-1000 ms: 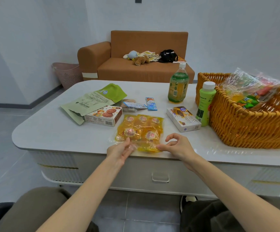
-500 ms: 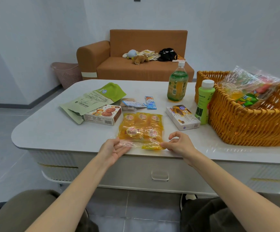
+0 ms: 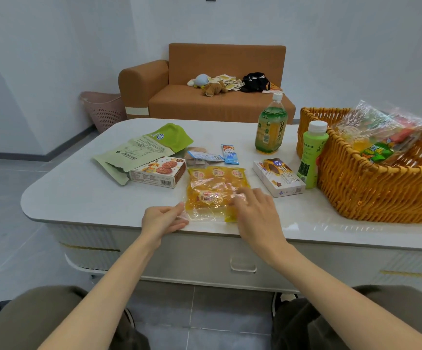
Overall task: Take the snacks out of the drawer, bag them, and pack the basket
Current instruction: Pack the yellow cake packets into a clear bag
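Pinching the near-left corner of the clear snack bag, the left hand pins it at the table's front edge. The right hand lies flat on top, gripping nothing. It looks light, limp and slippery, so it is probably best lifted by that flat near edge.

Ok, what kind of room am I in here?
Most likely a home living room: an orange sofa with plush toys behind a white coffee table with a drawer, and a pink laundry basket beside the sofa.
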`<act>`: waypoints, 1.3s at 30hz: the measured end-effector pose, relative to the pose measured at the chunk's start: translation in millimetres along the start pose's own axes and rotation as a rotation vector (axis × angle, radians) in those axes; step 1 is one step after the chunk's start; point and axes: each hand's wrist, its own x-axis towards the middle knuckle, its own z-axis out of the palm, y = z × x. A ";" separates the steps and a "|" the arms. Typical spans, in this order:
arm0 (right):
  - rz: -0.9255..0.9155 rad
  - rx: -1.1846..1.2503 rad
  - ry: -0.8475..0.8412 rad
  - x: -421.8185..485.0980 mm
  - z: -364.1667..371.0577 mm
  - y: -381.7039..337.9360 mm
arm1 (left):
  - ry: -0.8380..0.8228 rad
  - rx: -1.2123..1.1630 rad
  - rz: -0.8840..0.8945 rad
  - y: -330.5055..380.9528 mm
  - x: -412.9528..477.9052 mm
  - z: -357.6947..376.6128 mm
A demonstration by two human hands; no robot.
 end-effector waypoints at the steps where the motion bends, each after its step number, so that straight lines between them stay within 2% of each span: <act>1: -0.100 0.021 -0.018 1.3 0.6 -8.9 | 0.000 0.002 0.007 0.0 0.1 1.3; 5: -0.297 0.069 -0.232 0.7 22.1 -38.5 | -0.001 0.003 0.039 -1.4 1.6 4.1; 10: -0.337 0.224 -0.417 4.7 28.0 -36.4 | 0.109 0.139 0.076 -7.2 7.9 5.5; 17: -0.331 0.181 -0.440 -10.7 18.0 6.0 | 0.079 0.179 0.109 -7.4 12.5 2.9; 25: -0.133 0.345 -0.460 -35.4 8.5 31.1 | 0.035 0.184 0.146 -10.2 13.6 2.3; 28: -0.088 0.328 -0.493 -36.0 2.7 37.9 | -0.009 0.193 0.117 -8.6 10.3 0.9; 31: -0.044 0.288 -0.447 -33.3 -1.7 42.3 | -0.116 0.339 0.122 -0.3 -1.4 5.8; 35: 0.161 0.142 -0.400 -23.9 -5.9 50.6 | -0.347 0.573 0.163 6.4 -33.1 27.5; 37: 0.271 0.186 -0.420 -19.6 -6.6 55.8 | -0.432 0.683 0.209 7.5 -43.4 36.2; 39: 0.410 0.361 -0.379 -15.5 -6.3 57.7 | -0.408 0.806 0.269 13.9 -46.1 37.8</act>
